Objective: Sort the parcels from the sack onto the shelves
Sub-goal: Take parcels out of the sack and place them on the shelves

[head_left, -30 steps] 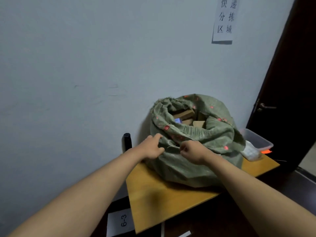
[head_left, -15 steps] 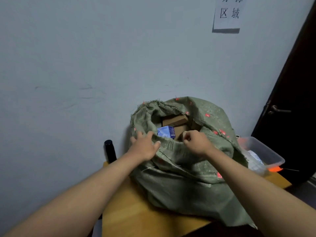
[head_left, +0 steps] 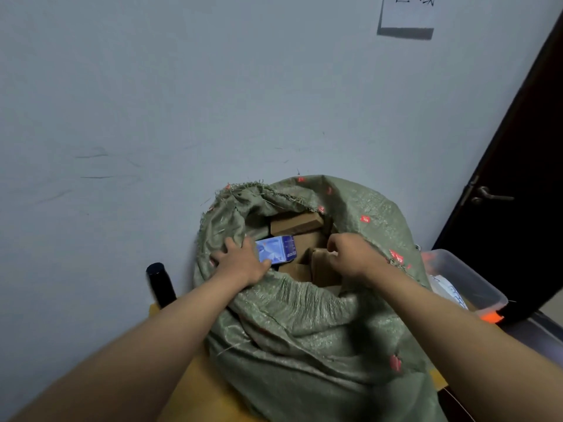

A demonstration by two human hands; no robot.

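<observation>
1. Pale, scuffed wall fills the background, with a paper notice [head_left: 406, 13] high on it and a dark door [head_left: 518, 178] at the right; no shelves are in view.
2. Against that wall, a yellow-wood worktop [head_left: 207, 388] carries a green woven sack [head_left: 304, 339], slumped and creased, its frayed mouth rolled open toward the camera.
3. Inside the mouth lie the parcels: a glossy blue box [head_left: 278, 249] at the near left, plain brown cartons [head_left: 297, 223] behind and to its right. All have hard edges and flat faces, rigid against the limp cloth.
4. Left hand [head_left: 240, 263] rests at the sack's left rim, its fingers [head_left: 230, 245] spread flat. The thumb touches the blue box's near edge; nothing is gripped.
5. Right hand [head_left: 350, 257] is curled in a loose fist at the right rim, over a brown carton. Whether it pinches cloth or cardboard, I cannot tell.
6. Key relation: the blue box lies just ahead and right of the left hand's fingers, touching that hand, with its long axis running left to right across the mouth. The left hand is plainly the nearer one.
7. My judgement is that the box would lift easily if grasped across its short width, being smooth and apparently light. The sack's loose lip may snag it.
8. Beside the sack stand a black cylinder [head_left: 160, 284] on the left and a clear plastic tub [head_left: 466, 278] on the right.
</observation>
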